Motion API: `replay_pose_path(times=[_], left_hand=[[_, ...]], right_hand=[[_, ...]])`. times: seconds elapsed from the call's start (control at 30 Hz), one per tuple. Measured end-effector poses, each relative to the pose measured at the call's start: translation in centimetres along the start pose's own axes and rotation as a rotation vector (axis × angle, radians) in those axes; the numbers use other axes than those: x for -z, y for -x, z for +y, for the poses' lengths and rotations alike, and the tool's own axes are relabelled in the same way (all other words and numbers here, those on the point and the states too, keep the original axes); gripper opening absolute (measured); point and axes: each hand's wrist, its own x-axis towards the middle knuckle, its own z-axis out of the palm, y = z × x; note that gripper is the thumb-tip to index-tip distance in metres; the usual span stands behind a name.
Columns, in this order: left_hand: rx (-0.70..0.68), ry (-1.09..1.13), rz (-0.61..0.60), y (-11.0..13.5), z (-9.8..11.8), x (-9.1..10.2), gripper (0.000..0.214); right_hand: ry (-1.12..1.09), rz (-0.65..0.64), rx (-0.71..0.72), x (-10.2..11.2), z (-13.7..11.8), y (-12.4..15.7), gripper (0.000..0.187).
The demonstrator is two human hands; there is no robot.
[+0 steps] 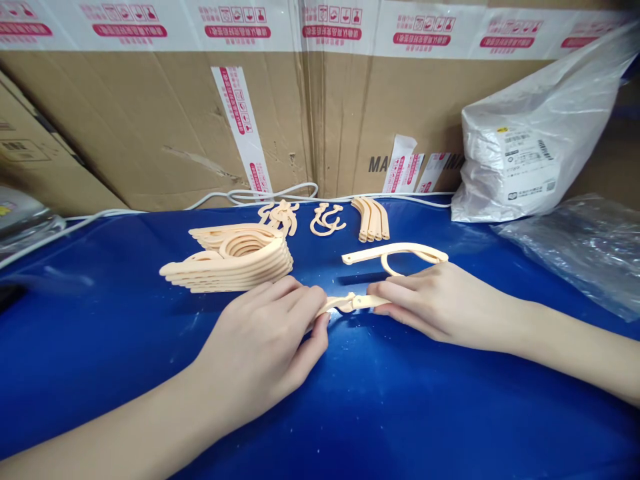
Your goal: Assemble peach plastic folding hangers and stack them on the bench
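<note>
Widest of all, the blue worktop (320, 407), and over its middle the left hand (270, 327) pinches a cream piece (327, 307) while the right hand (447, 300) clamps a cream strip (364, 302). Just beyond the left knuckles sits the layered stack (227, 267); a careless nudge could send it sliding! Behind the right hand, a curved arm (395, 249) sticks out, held or not I can't tell, and it might snag. Finally the tiny joint (349, 305) between the hands: uneven twisting could crack it.
</note>
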Motion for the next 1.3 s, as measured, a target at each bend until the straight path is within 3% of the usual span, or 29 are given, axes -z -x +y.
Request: replay_pose_path(times=[0.33,0.47,0.73,0.97,1.17,1.3], left_hand=[[0.089,0.268,0.016,0.0,-0.7,-0.3,0.012],[0.059,0.244,0.033,0.0,-0.7,-0.2,0.018],[0.015,0.068,-0.104,-0.4,0.3,-0.2,0.035],[-0.048,0.144,-0.1,-0.5,0.6,-0.3,0.024],[0.034,0.276,-0.129,-0.3,0.7,-0.3,0.021],[0.015,0.249,-0.13,-0.4,0.8,-0.3,0.019]], right_hand=[[-0.121,-0.052,0.029,0.6,0.0,0.0,0.035],[-0.133,-0.056,0.024,0.4,0.0,0.0,0.035],[-0.127,0.002,0.018,0.0,-0.3,0.1,0.033],[-0.141,0.037,0.052,0.1,-0.6,-0.1,0.032],[-0.118,0.083,0.097,0.0,-0.9,-0.1,0.032],[-0.082,0.141,0.084,0.3,-1.4,-0.1,0.032]])
